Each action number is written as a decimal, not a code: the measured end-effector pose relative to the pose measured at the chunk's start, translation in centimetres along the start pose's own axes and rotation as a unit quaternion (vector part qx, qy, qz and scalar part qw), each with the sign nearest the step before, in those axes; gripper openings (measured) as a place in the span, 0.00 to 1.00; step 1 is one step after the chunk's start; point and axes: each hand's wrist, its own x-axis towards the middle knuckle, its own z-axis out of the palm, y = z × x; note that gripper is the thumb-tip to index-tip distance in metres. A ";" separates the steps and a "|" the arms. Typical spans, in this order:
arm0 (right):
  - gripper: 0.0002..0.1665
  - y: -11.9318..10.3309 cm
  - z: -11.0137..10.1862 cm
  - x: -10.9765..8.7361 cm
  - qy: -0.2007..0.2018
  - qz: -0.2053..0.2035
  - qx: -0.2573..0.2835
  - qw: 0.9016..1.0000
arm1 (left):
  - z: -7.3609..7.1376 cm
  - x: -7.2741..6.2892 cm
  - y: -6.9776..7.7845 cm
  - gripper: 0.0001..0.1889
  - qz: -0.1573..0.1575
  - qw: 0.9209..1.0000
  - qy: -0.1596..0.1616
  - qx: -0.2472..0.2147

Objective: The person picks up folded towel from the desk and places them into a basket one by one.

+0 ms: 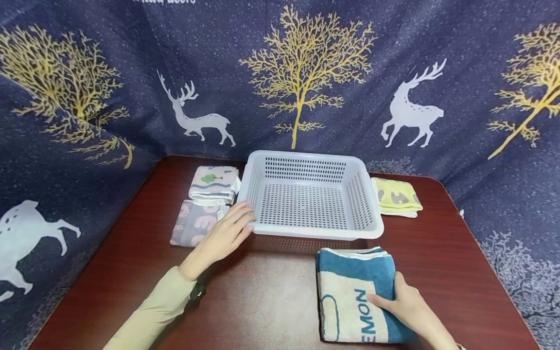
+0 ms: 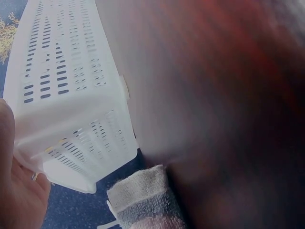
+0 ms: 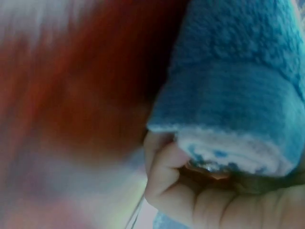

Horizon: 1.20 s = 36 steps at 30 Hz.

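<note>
My left hand (image 1: 227,228) grips the near left corner of a white perforated plastic basket (image 1: 315,233); in the left wrist view its fingers (image 2: 29,195) lie around the rim. A folded blue and cream towel (image 1: 350,296) with the letters "EMON" lies in front of the basket on the right. My right hand (image 1: 409,304) holds this towel by its right side, thumb on top. In the right wrist view, curled fingers (image 3: 171,176) lie under the towel's rolled edge (image 3: 228,100). Just left of my left hand is a folded grey and pink towel (image 1: 192,226).
A folded white towel with a green tree (image 1: 213,182) sits behind the grey one. Right of the basket lies a folded yellow towel (image 1: 395,194). All stand on a dark red-brown table (image 1: 262,296), with a dark blue patterned cloth (image 1: 280,116) hanging behind it.
</note>
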 end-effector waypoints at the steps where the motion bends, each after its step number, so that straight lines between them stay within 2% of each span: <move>1: 0.68 -0.2 0.2 0.0 0.002 0.001 -0.001 1.000 | 0.0 0.0 0.0 0.17 0.000 1.000 0.000 0.000; 4: 0.69 -0.7 0.6 -0.2 0.008 0.005 0.004 1.000 | 0.0 0.1 0.1 0.18 0.001 1.000 -0.001 -0.001; 13: 0.59 -2.8 1.5 -0.6 0.031 -0.007 0.020 0.999 | -0.1 0.1 0.1 0.19 0.000 1.000 0.001 0.004; 17: 0.59 -3.6 2.0 -0.6 0.032 -0.006 0.022 0.999 | 0.0 0.0 0.0 0.21 -0.003 1.000 -0.003 0.008; 26: 0.59 -4.2 2.4 -0.4 0.042 0.006 0.010 0.999 | -0.2 0.0 0.2 0.14 -0.010 1.000 -0.017 0.006; 36: 0.52 -5.0 2.8 0.0 0.065 -0.013 0.000 0.998 | -0.3 0.1 0.3 0.13 -0.010 1.000 -0.024 0.009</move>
